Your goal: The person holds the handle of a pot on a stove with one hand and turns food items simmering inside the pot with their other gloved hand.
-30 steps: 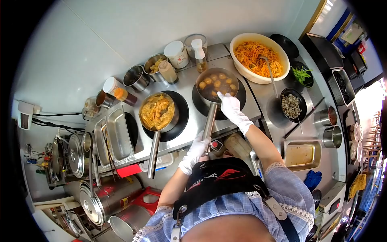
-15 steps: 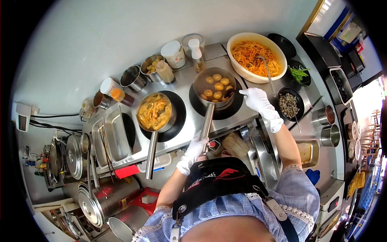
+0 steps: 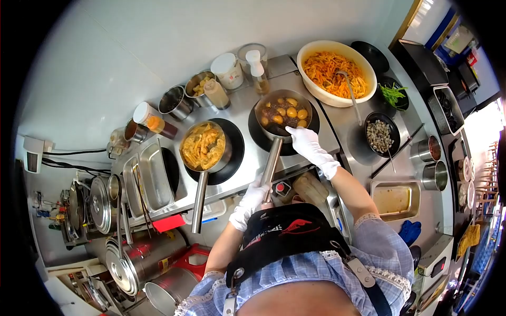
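My left hand (image 3: 251, 204), in a white glove, is wrapped around the long handle (image 3: 271, 164) of a metal saucepan (image 3: 284, 94). Several brown eggs (image 3: 291, 112) sit in dark, bubbling liquid inside the pan, which stands on a black burner. My right hand (image 3: 310, 145), also gloved, is at the pan's near right rim, fingers closed on a dark utensil (image 3: 278, 129) that reaches into the liquid. Its shape is mostly hidden by the hand and liquid. To the left, a second saucepan (image 3: 224, 159) of yellowish food rests on another burner, untouched.
A large cream bowl (image 3: 311, 90) of orange shreds with a ladle stands at back right. Beside it are a black bowl (image 3: 396, 138) of chopped pieces and green vegetables (image 3: 391, 95). Bottles and pots line the wall. Rectangular metal trays (image 3: 157, 179) lie at left.
My right hand has moved left and toward me, from the pan's right side to its near rim, bringing the dark utensil along. The eggs have shifted in the liquid. My left hand keeps its grip.
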`<state>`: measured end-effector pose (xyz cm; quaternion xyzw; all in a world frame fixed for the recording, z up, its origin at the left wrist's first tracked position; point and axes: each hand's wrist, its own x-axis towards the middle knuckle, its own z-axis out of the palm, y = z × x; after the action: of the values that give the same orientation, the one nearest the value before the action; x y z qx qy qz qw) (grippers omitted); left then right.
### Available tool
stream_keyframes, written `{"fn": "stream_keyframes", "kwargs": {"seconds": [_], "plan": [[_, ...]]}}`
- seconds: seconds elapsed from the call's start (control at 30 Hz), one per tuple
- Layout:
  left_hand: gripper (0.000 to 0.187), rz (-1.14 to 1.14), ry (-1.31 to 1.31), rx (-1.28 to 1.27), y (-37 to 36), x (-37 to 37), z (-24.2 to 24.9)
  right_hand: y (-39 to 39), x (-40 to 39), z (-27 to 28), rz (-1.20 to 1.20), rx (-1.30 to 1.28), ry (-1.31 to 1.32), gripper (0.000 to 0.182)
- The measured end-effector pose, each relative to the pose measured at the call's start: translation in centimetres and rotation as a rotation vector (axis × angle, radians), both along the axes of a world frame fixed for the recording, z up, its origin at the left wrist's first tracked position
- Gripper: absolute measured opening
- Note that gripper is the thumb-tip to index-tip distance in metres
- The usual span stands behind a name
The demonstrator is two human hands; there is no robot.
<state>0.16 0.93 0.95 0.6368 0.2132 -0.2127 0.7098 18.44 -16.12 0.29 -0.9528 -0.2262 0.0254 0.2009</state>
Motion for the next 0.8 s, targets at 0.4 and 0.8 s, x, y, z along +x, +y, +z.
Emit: {"fn": "stream_keyframes", "kwargs": {"seconds": [0.4, 0.8], "plan": [[0.050, 0.023, -0.014, 0.007, -0.4, 0.2, -0.3, -2.9, 2.0, 0.7, -0.244, 0.405, -0.111, 0.029], [0.043, 0.056, -0.019, 0.008, -0.7, 0.1, -0.2, -6.9, -6.7, -0.9, -0.384, 0.619, -0.150, 0.034]]}}
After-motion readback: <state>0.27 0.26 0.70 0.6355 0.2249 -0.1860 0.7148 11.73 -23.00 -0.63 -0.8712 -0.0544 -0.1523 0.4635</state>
